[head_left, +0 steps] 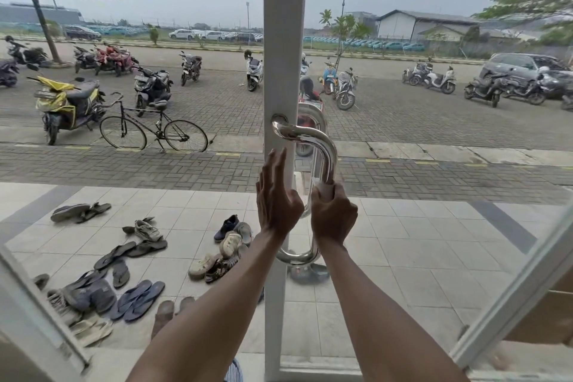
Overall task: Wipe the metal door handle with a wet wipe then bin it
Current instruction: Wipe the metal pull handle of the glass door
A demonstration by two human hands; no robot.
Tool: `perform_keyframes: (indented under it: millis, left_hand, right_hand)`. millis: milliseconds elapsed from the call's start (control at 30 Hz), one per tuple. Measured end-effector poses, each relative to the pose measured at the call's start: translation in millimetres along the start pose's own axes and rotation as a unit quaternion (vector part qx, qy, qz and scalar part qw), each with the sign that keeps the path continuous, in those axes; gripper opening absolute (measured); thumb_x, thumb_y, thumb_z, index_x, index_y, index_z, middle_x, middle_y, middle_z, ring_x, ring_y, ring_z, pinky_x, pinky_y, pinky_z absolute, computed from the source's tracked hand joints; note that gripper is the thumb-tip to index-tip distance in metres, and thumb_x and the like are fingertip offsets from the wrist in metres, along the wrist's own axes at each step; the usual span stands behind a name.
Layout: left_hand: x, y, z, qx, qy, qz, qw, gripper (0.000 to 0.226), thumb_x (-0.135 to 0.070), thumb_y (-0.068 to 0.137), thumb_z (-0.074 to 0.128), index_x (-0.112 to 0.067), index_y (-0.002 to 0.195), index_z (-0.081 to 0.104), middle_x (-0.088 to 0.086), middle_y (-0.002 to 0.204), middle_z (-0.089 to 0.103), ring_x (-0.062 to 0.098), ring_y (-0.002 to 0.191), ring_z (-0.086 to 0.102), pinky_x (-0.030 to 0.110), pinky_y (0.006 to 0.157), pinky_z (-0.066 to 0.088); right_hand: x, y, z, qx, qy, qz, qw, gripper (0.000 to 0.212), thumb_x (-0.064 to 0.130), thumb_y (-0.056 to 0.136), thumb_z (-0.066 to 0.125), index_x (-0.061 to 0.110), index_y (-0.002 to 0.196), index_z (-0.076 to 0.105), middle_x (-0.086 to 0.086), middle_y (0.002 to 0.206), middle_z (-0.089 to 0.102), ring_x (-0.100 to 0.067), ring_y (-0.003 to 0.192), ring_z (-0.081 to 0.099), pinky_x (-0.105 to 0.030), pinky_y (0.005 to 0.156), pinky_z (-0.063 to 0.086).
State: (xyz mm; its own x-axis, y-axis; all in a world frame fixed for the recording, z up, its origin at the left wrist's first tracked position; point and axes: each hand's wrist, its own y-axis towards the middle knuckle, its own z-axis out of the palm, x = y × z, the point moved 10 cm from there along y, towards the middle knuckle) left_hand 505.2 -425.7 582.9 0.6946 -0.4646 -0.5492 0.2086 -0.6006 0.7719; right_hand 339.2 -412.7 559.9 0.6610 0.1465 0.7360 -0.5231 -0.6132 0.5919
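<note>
A shiny curved metal door handle is fixed to the white upright frame of a glass door, straight ahead. My right hand is closed around the handle's vertical bar, with a white wet wipe pressed between palm and metal; only a bit of the wipe shows above my fingers. My left hand rests flat against the white frame beside the handle, fingers straight and pointing up, holding nothing. The handle's lower bend shows below my right wrist. No bin is in view.
Through the glass lies a tiled porch with several sandals and shoes scattered at the left. Beyond are a bicycle, parked scooters and a paved lot. A second white door frame slants at the lower right.
</note>
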Motion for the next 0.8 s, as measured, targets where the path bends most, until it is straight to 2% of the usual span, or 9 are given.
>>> perform_keyframes:
  millis: [267,467,633,800]
  left_hand:
    - [32.9,-43.1,32.4,0.059,0.013,-0.024,0.998,0.080,0.000,0.068,0.047,-0.019,0.144,0.034,0.008,0.148,0.041,0.024,0.134,0.040,0.040,0.102,0.041]
    - [54.0,-70.7,45.9,0.084,0.008,-0.030,0.996,0.082,0.005,0.065,0.049,-0.015,0.143,0.037,0.010,0.143,0.048,0.025,0.131,0.046,0.045,0.095,0.050]
    - [68.3,-89.6,53.3,0.096,-0.003,-0.040,0.995,0.081,0.007,0.065,0.050,-0.015,0.142,0.039,0.010,0.141,0.049,0.025,0.130,0.048,0.045,0.095,0.051]
    - [88.0,-104.1,59.4,0.111,0.006,-0.055,0.992,0.079,0.008,0.068,0.050,-0.015,0.143,0.038,0.009,0.143,0.048,0.023,0.132,0.045,0.040,0.104,0.045]
  right_hand:
    - [-35.1,-21.7,19.6,0.009,-0.006,0.006,1.000,0.026,0.032,0.076,0.077,0.012,0.091,0.070,-0.014,0.069,0.071,-0.038,0.062,0.066,-0.033,0.056,0.049]
    - [-62.0,-43.4,31.9,0.020,0.003,0.016,1.000,0.028,0.026,0.074,0.079,0.012,0.096,0.071,-0.014,0.071,0.072,-0.039,0.062,0.067,-0.034,0.056,0.052]
    - [-103.3,-71.9,52.0,0.046,0.003,0.070,0.997,0.028,0.028,0.075,0.077,0.013,0.098,0.071,-0.013,0.077,0.074,-0.037,0.068,0.068,-0.036,0.062,0.053]
    - [-137.3,-98.1,70.3,0.049,0.010,0.140,0.989,0.023,0.028,0.075,0.076,0.014,0.094,0.071,-0.012,0.073,0.073,-0.035,0.064,0.067,-0.037,0.065,0.055]
